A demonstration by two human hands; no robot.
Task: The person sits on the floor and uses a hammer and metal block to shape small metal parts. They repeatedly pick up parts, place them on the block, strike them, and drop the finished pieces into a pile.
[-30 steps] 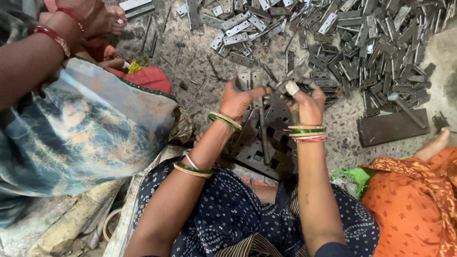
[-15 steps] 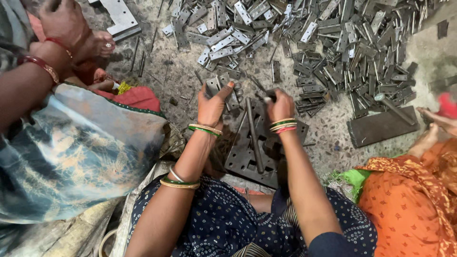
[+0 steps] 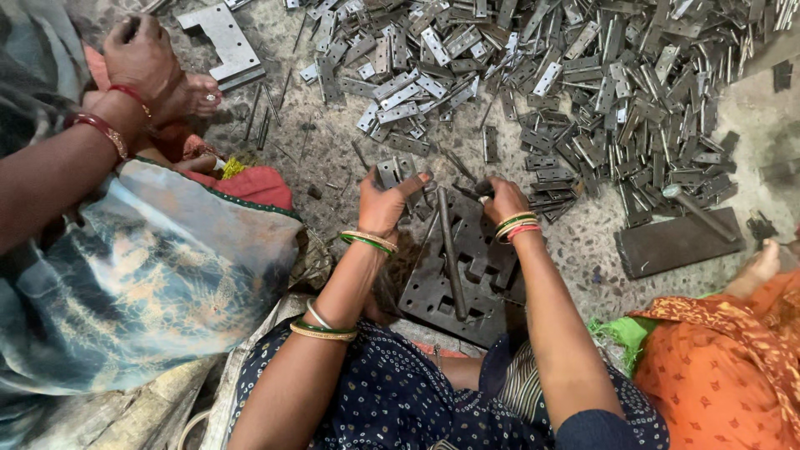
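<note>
Your left hand is raised over the far left corner of the dark slotted metal block on the floor, and its fingers grasp a few small grey hinge plates held upright. Your right hand is at the far edge of the same block, clenched on a small metal piece; I cannot tell exactly what kind. A long metal rod lies along the middle of the block, between your two wrists. Beyond the block, a big pile of hinge plates covers the floor. At the far left, another person's hand rests closed near a flat notched plate.
</note>
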